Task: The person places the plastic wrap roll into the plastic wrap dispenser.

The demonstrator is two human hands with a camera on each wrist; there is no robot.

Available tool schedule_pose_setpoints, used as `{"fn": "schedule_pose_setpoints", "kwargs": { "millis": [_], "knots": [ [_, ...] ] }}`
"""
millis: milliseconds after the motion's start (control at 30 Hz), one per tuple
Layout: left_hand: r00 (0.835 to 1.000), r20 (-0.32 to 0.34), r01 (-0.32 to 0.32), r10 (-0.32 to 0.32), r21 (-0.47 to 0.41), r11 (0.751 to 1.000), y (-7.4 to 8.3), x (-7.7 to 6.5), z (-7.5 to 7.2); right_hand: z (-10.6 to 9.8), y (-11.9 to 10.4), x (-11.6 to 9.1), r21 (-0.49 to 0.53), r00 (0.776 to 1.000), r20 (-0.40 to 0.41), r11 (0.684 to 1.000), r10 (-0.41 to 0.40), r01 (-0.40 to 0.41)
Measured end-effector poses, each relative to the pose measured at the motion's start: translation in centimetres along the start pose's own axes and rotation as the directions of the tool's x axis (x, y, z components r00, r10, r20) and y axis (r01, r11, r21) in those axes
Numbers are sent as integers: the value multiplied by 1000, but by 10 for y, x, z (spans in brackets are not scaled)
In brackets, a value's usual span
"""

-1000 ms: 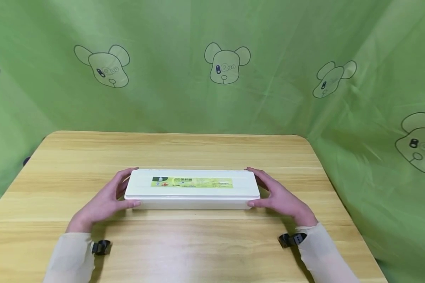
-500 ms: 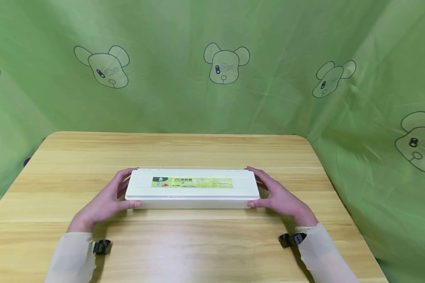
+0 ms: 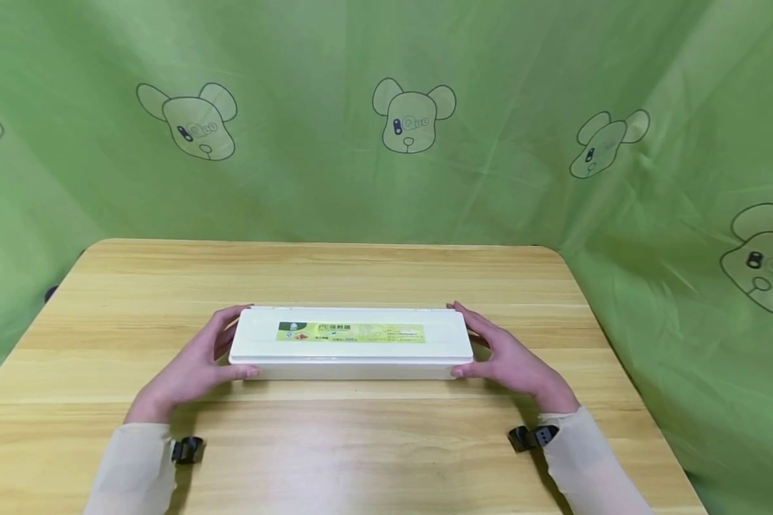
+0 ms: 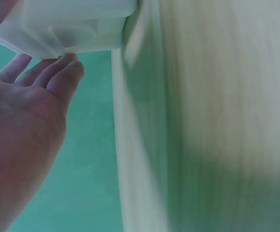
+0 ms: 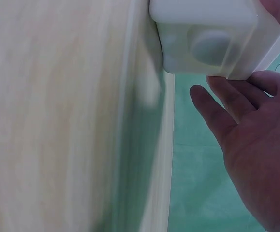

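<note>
A long white plastic cling film box [image 3: 361, 349] with a yellow-green label [image 3: 351, 332] rests on the table, its lid down. At its left end my left hand [image 3: 196, 361] grips it, thumb on the front face and fingers round the back corner. My right hand [image 3: 509, 357] holds the right end the same way. In the left wrist view, the left fingertips [image 4: 72, 70] touch the far side of the box [image 4: 77, 31]. The right wrist view has the right hand [image 5: 260, 140] with fingers at the box's far side and a round shape showing through its end wall.
The wooden table [image 3: 361, 443] has rounded far corners. A green curtain [image 3: 309, 193] with printed bear heads hangs behind it and along the sides. Each wrist carries a small black camera, such as the right camera [image 3: 531, 437].
</note>
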State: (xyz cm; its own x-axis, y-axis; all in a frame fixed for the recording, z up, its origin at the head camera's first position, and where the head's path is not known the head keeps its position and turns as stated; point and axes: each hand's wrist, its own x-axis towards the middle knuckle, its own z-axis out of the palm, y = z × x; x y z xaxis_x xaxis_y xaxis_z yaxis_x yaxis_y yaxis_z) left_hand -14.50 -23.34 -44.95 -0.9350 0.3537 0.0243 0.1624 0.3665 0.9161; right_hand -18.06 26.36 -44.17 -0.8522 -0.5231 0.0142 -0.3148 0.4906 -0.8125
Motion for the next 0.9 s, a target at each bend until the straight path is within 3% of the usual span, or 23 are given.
{"fn": "schedule_pose_setpoints", "kwargs": {
  "millis": [533,900],
  "knots": [
    [1000,-3,-24,24,-64,998,-5,0,2,2,1,-1,-18,999,7,999,48,-48],
    [999,23,38,-38,6,999,1,-2,1,0,-3,-2,24,994,-1,994,105,-105]
  ]
}}
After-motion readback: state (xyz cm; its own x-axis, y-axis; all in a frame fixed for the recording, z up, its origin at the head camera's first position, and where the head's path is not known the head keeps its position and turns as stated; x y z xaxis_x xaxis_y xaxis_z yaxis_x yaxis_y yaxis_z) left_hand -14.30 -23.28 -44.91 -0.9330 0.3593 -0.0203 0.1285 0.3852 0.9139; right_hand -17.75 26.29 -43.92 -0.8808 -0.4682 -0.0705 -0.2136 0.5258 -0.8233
